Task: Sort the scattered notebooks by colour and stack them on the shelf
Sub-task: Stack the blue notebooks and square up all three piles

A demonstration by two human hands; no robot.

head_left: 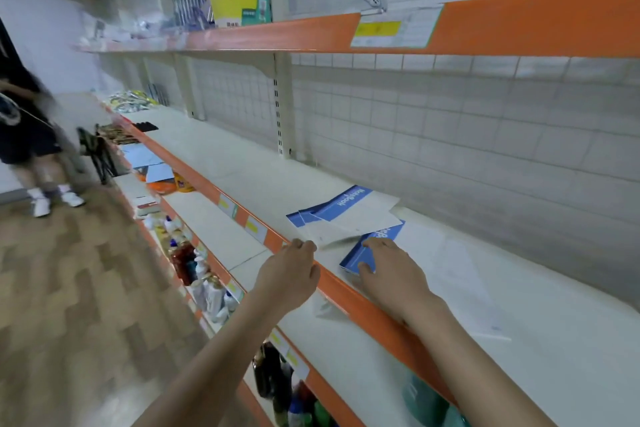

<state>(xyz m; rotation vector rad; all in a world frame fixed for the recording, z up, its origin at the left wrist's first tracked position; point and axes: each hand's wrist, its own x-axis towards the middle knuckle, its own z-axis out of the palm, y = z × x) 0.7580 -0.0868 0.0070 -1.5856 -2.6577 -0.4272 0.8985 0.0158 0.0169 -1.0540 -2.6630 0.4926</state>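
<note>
Blue-and-white notebooks (341, 215) lie fanned in a loose overlapping pile on the cream middle shelf (242, 163), near its orange front lip. Top cover reads "NoteBook" on a blue band, rest white. One more blue notebook (372, 248) sits just right of the pile, partly under it, angled off, front corner near the lip.

Left hand (294, 269): fingers curled, pinching the near corner of the pile's white sheets at the shelf edge. Right hand (388, 269): fingers fairly straight, resting on the blue notebook, thumb at its near edge; looks like pressing or sliding, not a closed grip.

Step, as judged: gathering same-colour books into one stack. All visible ones here are blue/white, so colour sorting looks mostly settled at this spot. Next move likely needs sliding the stray blue one under or onto the pile and squaring edges. Thin covers are floppy, so they may splay or slip off the lip.

Frame is motion-blurred.
</note>
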